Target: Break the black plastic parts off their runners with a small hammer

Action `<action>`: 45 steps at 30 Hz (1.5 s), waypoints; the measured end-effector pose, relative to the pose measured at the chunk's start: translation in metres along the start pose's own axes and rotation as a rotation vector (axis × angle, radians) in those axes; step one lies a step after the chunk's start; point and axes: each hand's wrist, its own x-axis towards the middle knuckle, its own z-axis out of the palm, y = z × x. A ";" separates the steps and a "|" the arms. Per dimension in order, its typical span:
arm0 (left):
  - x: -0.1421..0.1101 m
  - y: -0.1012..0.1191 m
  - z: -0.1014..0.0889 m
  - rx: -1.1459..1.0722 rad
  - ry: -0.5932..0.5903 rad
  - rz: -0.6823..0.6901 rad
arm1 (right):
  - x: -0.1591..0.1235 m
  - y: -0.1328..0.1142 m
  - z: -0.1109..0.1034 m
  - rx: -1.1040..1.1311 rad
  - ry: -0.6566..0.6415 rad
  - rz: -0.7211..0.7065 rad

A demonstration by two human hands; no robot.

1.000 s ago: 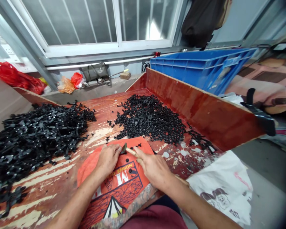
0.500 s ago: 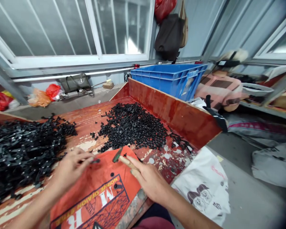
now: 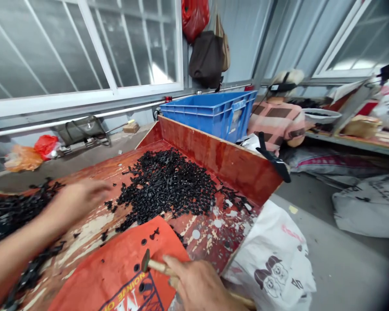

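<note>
My right hand is closed around the wooden handle of a small knife. Its short dark blade lies over an orange-red printed cloth at the front of the table. Several small black plastic pieces lie on this cloth, near the blade. To the left, my left hand hovers above the table, between two black heaps. Motion smears its fingers, so I cannot see whether they hold anything. A large pile of small black plastic parts lies beyond the cloth. Another heap of longer black parts is at the left.
A red wooden board edges the table's right side, with a blue crate behind it. A white printed bag hangs at the front right corner. A person in a checked top sits farther right. Bags hang by the window.
My left hand has moved away from the cloth, up and left, and the black piece at its fingertips is no longer visible. The view has turned right. My right hand still grips the knife.
</note>
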 end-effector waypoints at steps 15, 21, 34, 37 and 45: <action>0.098 0.126 0.183 -0.119 -0.198 0.313 | 0.018 0.015 0.031 -0.204 0.001 0.021; 0.088 0.073 0.138 -0.356 -0.084 0.099 | 0.014 0.015 0.014 -0.145 -0.018 -0.035; -0.057 0.063 0.065 -1.510 -0.019 -0.609 | -0.002 0.002 -0.011 0.454 0.203 0.079; -0.087 0.076 0.077 -1.566 0.037 -0.703 | 0.010 -0.018 -0.028 0.591 0.336 0.069; -0.133 0.099 0.106 -1.556 -0.001 -0.672 | 0.031 -0.053 -0.023 0.713 0.259 -0.030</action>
